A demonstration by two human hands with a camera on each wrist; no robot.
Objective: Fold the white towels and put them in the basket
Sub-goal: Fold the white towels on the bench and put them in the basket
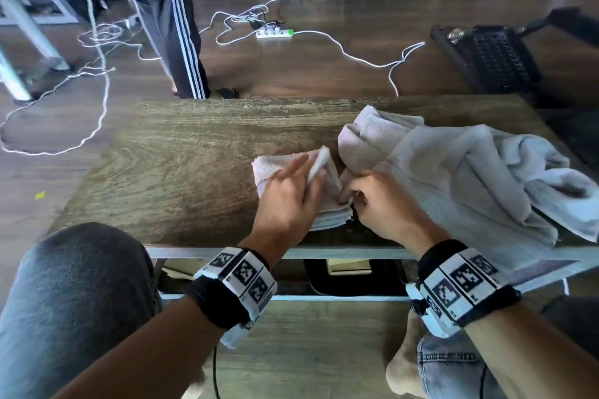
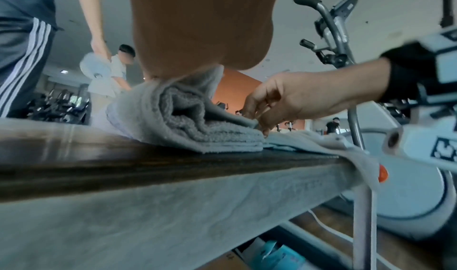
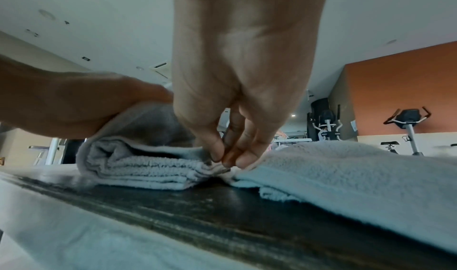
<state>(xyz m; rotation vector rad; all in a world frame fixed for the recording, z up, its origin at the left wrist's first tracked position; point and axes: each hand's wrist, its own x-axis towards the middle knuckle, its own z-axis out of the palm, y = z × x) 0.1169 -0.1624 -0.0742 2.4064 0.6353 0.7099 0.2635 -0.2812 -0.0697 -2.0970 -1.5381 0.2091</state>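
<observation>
one small towel (image 1: 285, 172) lies nearly folded on the table (image 1: 181, 165), the left hand (image 1: 288, 201) pinching its top flap over, the right hand (image 1: 382, 204) pinching its corner, while the heap of towels (image 1: 470, 172) beside it and the black basket (image 1: 492, 58) on the floor beyond wait.

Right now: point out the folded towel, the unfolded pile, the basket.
folded towel (image 1: 264, 168): head view, bare left corner.
unfolded pile (image 1: 453, 172): head view, middle of the heap.
basket (image 1: 496, 55): head view, black mesh wall.

No legible text; only black-and-white coded squares on both wristbands (image 1: 241, 272).
</observation>
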